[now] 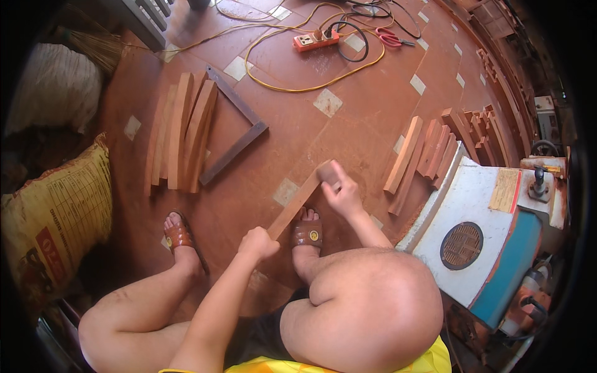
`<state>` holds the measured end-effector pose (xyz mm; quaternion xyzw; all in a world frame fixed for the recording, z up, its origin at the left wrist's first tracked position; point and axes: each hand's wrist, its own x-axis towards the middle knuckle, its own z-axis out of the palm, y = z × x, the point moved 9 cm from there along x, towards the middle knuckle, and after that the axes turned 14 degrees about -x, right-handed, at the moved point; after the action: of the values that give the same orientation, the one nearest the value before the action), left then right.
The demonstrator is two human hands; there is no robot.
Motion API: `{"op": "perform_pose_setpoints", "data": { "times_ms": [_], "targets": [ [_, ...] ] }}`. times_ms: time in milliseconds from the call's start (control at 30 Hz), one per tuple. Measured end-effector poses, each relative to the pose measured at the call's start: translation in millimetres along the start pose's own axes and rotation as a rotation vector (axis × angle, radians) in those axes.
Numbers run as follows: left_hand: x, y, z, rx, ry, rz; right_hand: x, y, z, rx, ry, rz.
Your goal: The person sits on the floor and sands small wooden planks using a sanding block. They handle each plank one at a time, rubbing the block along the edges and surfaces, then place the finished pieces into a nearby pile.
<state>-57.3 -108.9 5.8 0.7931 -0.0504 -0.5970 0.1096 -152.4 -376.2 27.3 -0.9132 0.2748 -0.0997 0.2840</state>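
Observation:
A long brown wooden strip (297,202) slants up and to the right between my hands, over the floor and my sandalled feet. My left hand (260,244) is closed round its near end. At the far end my right hand (342,191) is closed, its fingers pressing a small brown pad (328,173) against the wood. The pad is blurred, and I cannot tell whether it is sandpaper or a block. Part of the strip's near end is hidden inside my left fist.
Wooden pieces (180,133) lie left beside a dark angled bar frame (239,102); other strips (404,155) lie right. A white and teal machine (491,217) stands near my right knee. An orange power strip (316,41), yellow cable (298,90) and red-handled scissors (390,38) lie ahead. A yellow sack (68,205) leans left.

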Motion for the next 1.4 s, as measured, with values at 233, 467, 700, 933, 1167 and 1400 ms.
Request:
{"op": "perform_pose_setpoints", "data": {
  "times_ms": [233,467,700,933,1167,1400],
  "targets": [
    [2,-13,-10,-0.041,-0.011,-0.040,-34,-89,27,0.164,-0.426,-0.322],
    [3,0,0,-0.040,-0.019,-0.017,19,3,-7,-0.014,0.044,0.073],
    [9,-5,0,0.006,0.009,0.034,-23,-56,19,0.095,-0.349,-0.203],
    [-7,3,-10,-0.044,-0.068,-0.046,-25,-73,20,0.224,-0.236,-0.227],
    [-2,6,0,-0.053,-0.056,-0.013,40,6,-24,-0.068,0.196,0.053],
    [-6,-5,-13,-0.065,-0.074,-0.075,-42,-96,28,0.234,-0.365,-0.347]
  ]
}}
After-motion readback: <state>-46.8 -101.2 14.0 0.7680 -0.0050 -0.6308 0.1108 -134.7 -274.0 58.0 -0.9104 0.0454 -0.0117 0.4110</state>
